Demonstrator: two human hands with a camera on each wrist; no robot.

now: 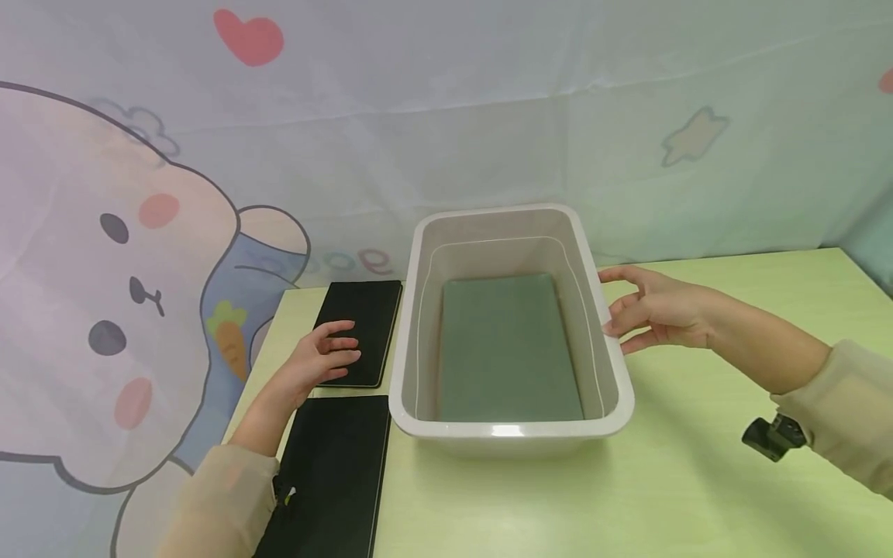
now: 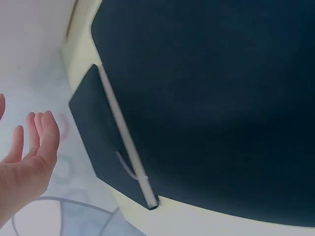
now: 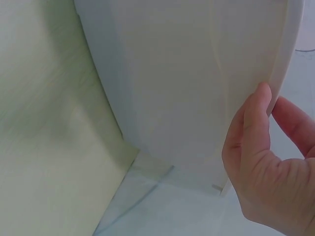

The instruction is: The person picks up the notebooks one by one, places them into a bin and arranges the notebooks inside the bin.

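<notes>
Nearest black notebook (image 1: 335, 465) flat; left grip (image 1: 322, 358) relaxed on farther one (image 1: 359, 329), right grip (image 1: 652, 314) loosely touching pale tub (image 1: 512, 430).

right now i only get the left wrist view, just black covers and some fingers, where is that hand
Observer: The left hand rests on the farther black notebook.
Operator: anything beside it
Observer: A white tub stands just right of the notebooks, with a green book flat on its bottom.
Operator: and the other hand
Observer: The right hand touches the tub's right rim, thumb against the outer wall.
Operator: second notebook
Observer: The nearer black notebook lies closer to the person, partly under the left sleeve.
</notes>
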